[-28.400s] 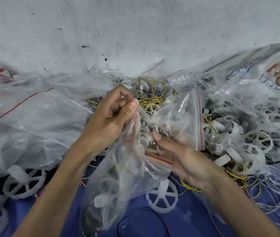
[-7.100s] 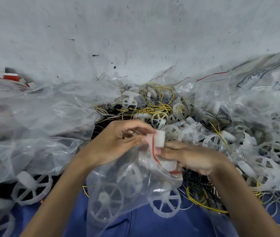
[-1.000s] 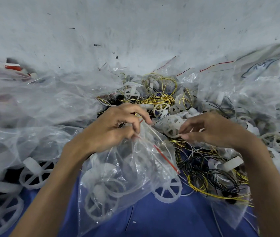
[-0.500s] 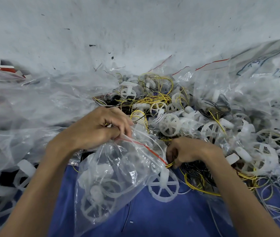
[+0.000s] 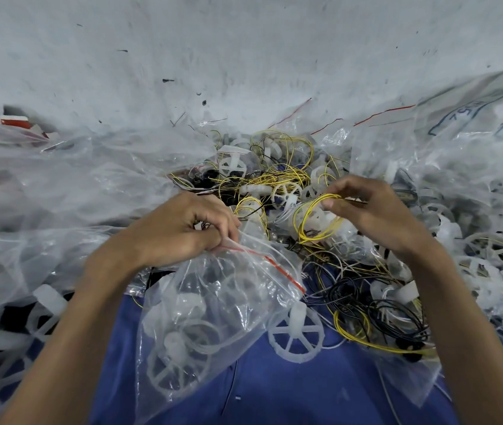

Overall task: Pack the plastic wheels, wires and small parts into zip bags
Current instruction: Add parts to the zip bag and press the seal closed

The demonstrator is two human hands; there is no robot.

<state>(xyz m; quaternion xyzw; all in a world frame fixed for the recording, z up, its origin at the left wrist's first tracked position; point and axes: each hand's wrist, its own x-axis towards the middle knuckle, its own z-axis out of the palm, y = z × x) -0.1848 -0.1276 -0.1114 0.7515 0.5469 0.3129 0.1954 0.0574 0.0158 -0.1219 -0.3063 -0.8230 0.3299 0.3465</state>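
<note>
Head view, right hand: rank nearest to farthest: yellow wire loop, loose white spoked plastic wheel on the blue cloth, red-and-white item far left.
From the right hand:
1. Yellow wire loop, pinched in its fingers.
2. White spoked plastic wheel, below-left, on the blue cloth beside the clear zip bag.
3. Red-and-white item, far left, at the back.

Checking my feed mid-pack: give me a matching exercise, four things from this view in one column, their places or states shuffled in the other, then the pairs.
Things:
1. yellow wire loop
2. zip bag
3. loose spoked wheel
4. bagged wheel

Places or states:
A. lying on the blue fabric, beside the bag
B. gripped at its red-striped mouth by the left hand
C. pinched by the right hand
D. inside the clear plastic

Pairs: 1-C, 2-B, 3-A, 4-D.
</note>
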